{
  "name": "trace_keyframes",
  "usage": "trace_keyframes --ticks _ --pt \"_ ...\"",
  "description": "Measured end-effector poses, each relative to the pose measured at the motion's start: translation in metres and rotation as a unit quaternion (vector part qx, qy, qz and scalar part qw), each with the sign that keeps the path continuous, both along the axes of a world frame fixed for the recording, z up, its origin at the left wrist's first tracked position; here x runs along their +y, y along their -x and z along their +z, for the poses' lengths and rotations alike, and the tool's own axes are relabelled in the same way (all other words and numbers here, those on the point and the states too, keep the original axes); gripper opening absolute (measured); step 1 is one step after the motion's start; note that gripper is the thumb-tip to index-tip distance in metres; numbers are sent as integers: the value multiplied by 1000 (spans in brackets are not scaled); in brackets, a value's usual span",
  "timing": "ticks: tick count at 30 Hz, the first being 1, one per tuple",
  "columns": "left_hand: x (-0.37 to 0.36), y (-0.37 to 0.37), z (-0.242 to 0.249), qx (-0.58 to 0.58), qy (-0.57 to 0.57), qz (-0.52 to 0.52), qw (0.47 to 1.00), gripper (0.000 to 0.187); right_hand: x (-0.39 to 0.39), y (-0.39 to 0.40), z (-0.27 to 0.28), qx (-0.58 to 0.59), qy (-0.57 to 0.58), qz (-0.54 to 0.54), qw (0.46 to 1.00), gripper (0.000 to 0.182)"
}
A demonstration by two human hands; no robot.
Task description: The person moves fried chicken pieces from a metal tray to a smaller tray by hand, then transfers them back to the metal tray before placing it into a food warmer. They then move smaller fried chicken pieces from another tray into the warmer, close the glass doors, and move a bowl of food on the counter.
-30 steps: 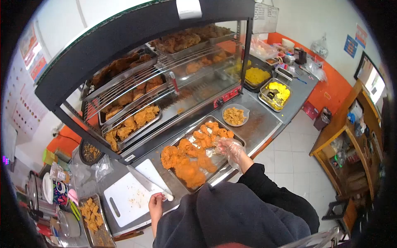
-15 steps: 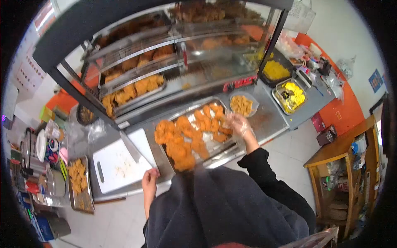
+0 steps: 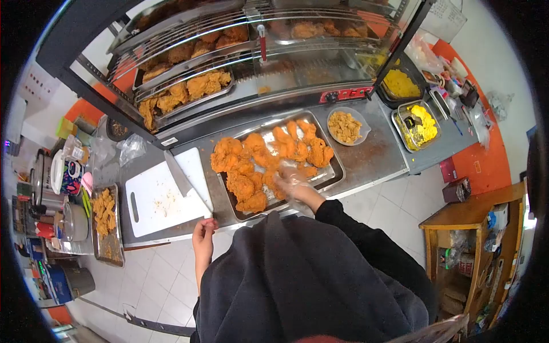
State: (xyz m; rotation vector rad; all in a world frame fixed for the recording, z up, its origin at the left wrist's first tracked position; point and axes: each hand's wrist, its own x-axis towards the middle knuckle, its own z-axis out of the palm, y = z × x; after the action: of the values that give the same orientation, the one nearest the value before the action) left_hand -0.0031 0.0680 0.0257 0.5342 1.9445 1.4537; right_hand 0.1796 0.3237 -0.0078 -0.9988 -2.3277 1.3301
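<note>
Small tray of fried bits [image 3: 106, 220] far left, then white cutting board [image 3: 161, 200] w/ cleaver [image 3: 184, 183] on it. My left hand [image 3: 204, 233] grips the cleaver's handle end, fingers curled shut. Right hand [image 3: 290, 180], plastic glove on, fingers spread, rests on fried chicken [image 3: 254, 166] in the steel tray [image 3: 337, 171]; can't tell if it grips a piece. Bowl of crumbs [image 3: 346, 127] right of tray.

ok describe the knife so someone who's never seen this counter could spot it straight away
Find the big glass warming cabinet full of fried chicken; on the steel counter in front sits a white cutting board. The knife lies across its right edge, beside the metal tray of orange chicken. It is the only long, flat steel blade there.
</note>
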Motion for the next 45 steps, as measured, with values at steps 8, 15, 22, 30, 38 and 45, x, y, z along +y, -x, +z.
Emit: trace_keyframes --ticks 8,15,22,30,38,45 --pt "-16 -7 -10 -2 17 32 999 18 3 -4 -18 -16 -57 52 997 27" --pt "-16 -12 -2 -7 11 50 999 17 21 55 25 -47 -172 9 984 27" --pt "-21 -11 -4 -10 25 66 997 18 28 52 -5 10 -189 37 981 34" --pt "-8 -7 -1 6 38 54 998 19 77 35 27 -73 -284 -105 950 72" --pt "-13 -5 -14 4 45 37 998 22 74 44 2 -157 -363 49 917 54" --pt "-12 -4 -14 9 48 43 998 21 82 51 14 240 -100 -15 965 47"
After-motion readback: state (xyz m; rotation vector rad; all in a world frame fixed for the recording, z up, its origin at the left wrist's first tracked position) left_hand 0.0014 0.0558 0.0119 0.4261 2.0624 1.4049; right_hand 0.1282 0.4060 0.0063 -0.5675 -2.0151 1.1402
